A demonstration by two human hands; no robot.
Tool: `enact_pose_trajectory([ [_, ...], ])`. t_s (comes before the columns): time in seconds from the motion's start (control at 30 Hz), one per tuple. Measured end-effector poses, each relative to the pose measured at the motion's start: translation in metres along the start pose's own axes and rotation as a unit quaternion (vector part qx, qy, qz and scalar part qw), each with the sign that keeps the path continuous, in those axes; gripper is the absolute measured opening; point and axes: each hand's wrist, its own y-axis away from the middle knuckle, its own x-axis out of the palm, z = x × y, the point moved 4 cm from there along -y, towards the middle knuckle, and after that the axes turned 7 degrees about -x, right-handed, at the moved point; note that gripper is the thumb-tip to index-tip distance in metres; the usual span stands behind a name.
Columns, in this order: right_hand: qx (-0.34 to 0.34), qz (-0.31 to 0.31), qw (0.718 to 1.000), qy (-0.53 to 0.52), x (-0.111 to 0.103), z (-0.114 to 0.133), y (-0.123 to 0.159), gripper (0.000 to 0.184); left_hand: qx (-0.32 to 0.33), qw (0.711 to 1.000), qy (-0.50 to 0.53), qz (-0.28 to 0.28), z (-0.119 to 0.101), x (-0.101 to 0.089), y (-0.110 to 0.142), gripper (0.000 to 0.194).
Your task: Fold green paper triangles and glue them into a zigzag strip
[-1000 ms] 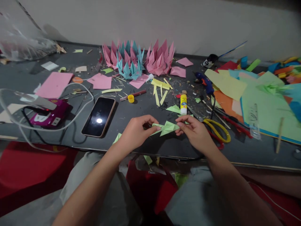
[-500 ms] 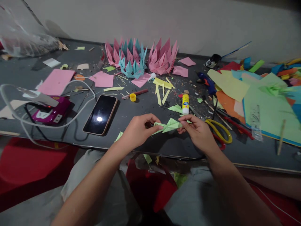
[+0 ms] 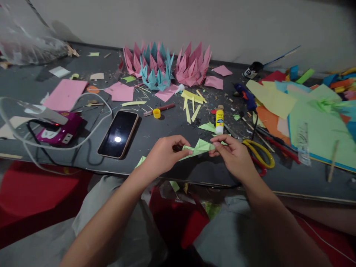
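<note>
A folded green paper piece with pointed ends is held just above the dark table's front edge. My left hand pinches its left end. My right hand pinches its right end with thumb and forefinger. Both hands are closed on the paper. A yellow glue stick stands upright just behind it, beside another green folded piece. Yellow-handled scissors lie right of my right hand.
A phone lies face up at the left, beside a magenta device with cables. Pink and blue paper crowns stand at the back. Coloured sheets are piled at the right. A blue glue gun, yellow strips and scraps lie scattered.
The view shifted slightly. Both hands keep their hold on the green paper piece, which stays in nearly the same place with small finger movements.
</note>
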Motion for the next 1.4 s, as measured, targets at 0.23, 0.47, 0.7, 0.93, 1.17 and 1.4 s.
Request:
enact_pose_trajectory([
  [0.23,0.053,-0.024,0.994,-0.095,0.007,-0.002,0.002,0.026,-0.004,1.000,-0.003,-0.005,0.004,0.004,-0.003,0.010],
  [0.47,0.134,0.016,0.953,-0.273,0.028,-0.005,0.010,0.037,-0.019,1.000,0.002,-0.009,-0.001,0.003,-0.004,0.012],
  [0.7,0.129,0.065,0.962,-0.233,0.037,-0.008,0.012,0.024,-0.033,0.999,0.018,-0.007,-0.004,0.001,-0.004,0.014],
  [0.93,0.158,0.044,0.961,-0.224,0.044,-0.016,0.016,0.021,-0.031,0.999,0.027,-0.001,-0.005,0.001,-0.003,0.012],
  [1.17,0.163,0.013,0.961,-0.222,0.044,-0.022,0.017,0.022,-0.032,0.999,0.023,-0.011,-0.005,0.001,-0.002,0.008],
  [1.4,0.156,0.003,0.962,-0.225,0.043,-0.019,0.019,0.021,-0.023,0.999,0.027,-0.003,-0.003,0.002,-0.003,0.008],
])
